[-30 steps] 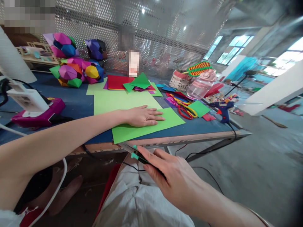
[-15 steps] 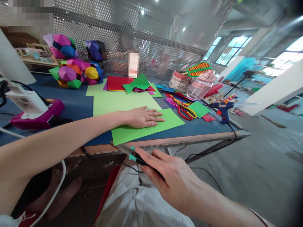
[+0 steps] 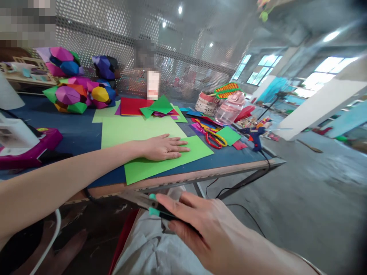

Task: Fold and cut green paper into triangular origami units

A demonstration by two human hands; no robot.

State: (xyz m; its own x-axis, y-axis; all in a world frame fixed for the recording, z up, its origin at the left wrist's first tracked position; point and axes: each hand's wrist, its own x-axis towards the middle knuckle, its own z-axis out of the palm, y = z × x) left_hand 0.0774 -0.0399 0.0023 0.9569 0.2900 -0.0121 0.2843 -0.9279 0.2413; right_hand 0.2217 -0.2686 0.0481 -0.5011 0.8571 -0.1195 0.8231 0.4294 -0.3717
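Note:
My left hand (image 3: 164,148) lies flat with fingers spread, palm down on a bright green paper sheet (image 3: 169,165). The sheet's near corner juts slightly past the table's front edge. Beneath it is a paler green sheet (image 3: 129,131). My right hand (image 3: 197,225) is closed around the black-and-teal handle of what look like scissors (image 3: 153,204). Their metal blades point left, below the table edge and apart from the paper. The hand covers most of the handle.
Colourful folded-paper balls (image 3: 69,95) stand at the back left. Red paper (image 3: 134,106) lies behind the green sheets. Red-and-yellow scissors (image 3: 215,140), a clear bottle (image 3: 229,109) and a blue glue gun (image 3: 255,138) are to the right. A purple power strip (image 3: 43,147) sits at left.
The view has shifted, so the table things appear further left. My left hand stays flat on the green paper. The scissors in my right hand show slightly lower, further from the paper.

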